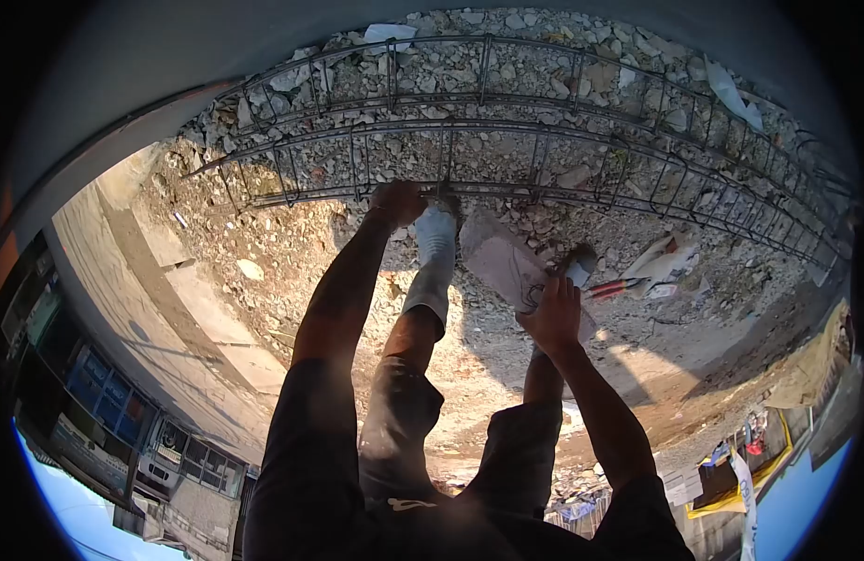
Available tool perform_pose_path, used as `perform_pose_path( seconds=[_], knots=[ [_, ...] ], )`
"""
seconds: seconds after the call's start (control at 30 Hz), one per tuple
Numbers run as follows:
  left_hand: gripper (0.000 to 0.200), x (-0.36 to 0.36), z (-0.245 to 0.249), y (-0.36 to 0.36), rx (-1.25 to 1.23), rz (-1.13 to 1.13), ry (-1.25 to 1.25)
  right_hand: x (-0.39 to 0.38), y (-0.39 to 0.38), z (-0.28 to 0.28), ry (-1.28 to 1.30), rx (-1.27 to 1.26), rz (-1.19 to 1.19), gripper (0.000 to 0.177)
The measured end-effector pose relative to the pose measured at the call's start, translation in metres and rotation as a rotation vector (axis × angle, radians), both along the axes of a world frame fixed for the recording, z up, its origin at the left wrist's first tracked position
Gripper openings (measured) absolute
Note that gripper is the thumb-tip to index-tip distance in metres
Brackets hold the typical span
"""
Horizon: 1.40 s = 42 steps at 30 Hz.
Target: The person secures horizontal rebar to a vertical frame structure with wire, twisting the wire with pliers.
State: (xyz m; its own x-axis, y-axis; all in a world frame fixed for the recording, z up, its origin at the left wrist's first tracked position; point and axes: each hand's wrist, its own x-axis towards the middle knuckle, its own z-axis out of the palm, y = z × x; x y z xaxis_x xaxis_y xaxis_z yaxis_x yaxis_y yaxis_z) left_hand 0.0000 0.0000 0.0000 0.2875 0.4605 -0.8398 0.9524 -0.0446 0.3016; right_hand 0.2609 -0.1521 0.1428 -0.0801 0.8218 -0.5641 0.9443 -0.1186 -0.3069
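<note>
A rebar cage [450,124] of long bars and square stirrups lies across the ground ahead of me. My left hand [399,201] is closed around its nearest bar, just beside my boot [437,234]. Lower and to the right, my right hand [553,313] is closed with fingertips together, over a flat concrete slab [497,257]. Thin dark wire [523,292] loops out by those fingers and seems held in them, though the grip is partly hidden. Red-handled pliers [614,288] lie on the ground right of my right hand.
Broken stones and rubble [535,70] lie under and beyond the cage. Plastic scraps [734,96] are scattered at the right. A concrete kerb [217,309] and road run along the left, with buildings [105,393] behind. Yellow-edged sheeting [731,500] hangs at lower right.
</note>
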Motion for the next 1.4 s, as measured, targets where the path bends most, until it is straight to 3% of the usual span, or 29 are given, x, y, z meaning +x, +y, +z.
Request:
perform_pose_path(
  seconds=[0.07, 0.23, 0.33, 0.53, 0.6, 0.67, 0.7, 0.77, 0.83, 0.9, 1.03, 1.1, 1.4],
  knots=[
    [0.037, -0.002, 0.008, -0.007, 0.042, 0.027, -0.054, -0.007, -0.022, 0.001, -0.052, -0.125, -0.225, 0.064],
    [0.031, -0.014, 0.102, -0.005, 0.191, -0.036, -0.098, -0.041, -0.057, -0.003, -0.052, -0.117, -0.494, 0.063],
    [0.033, -0.014, 0.15, 0.01, 0.308, -0.002, -0.176, -0.063, -0.043, -0.018, -0.06, -0.022, -0.764, 0.066],
    [0.032, -0.013, 0.195, 0.022, 0.287, -0.057, -0.146, -0.087, 0.015, -0.042, 0.03, 0.244, -0.991, 0.068],
    [0.033, -0.018, 0.192, 0.017, 0.268, -0.089, -0.121, -0.09, 0.018, -0.056, 0.062, 0.293, -1.032, 0.069],
    [0.033, -0.018, 0.186, 0.01, 0.25, -0.097, -0.134, -0.095, 0.006, -0.084, -0.165, 0.446, -0.809, 0.071],
    [0.032, -0.019, 0.181, 0.007, 0.242, -0.085, -0.142, -0.099, 0.008, -0.089, -0.163, 0.451, -0.817, 0.071],
    [0.031, -0.025, 0.168, -0.002, 0.238, -0.095, -0.13, -0.116, 0.005, -0.096, -0.042, 0.337, -0.928, 0.075],
    [0.03, -0.024, 0.165, -0.009, 0.216, -0.064, -0.201, -0.126, -0.002, -0.095, -0.135, 0.286, -0.912, 0.077],
    [0.029, -0.023, 0.159, -0.016, 0.203, -0.035, -0.196, -0.13, -0.003, -0.094, -0.064, 0.303, -1.082, 0.08],
    [0.029, -0.023, 0.135, -0.025, 0.162, -0.012, -0.162, -0.13, -0.005, -0.085, -0.043, 0.209, -1.185, 0.083],
    [0.03, -0.021, 0.121, -0.027, 0.144, -0.009, -0.12, -0.126, -0.002, -0.075, 0.001, 0.016, -1.282, 0.088],
    [0.03, -0.016, 0.109, -0.029, 0.134, 0.075, -0.124, -0.108, -0.019, -0.076, 0.059, -0.041, -1.238, 0.083]
  ],
)
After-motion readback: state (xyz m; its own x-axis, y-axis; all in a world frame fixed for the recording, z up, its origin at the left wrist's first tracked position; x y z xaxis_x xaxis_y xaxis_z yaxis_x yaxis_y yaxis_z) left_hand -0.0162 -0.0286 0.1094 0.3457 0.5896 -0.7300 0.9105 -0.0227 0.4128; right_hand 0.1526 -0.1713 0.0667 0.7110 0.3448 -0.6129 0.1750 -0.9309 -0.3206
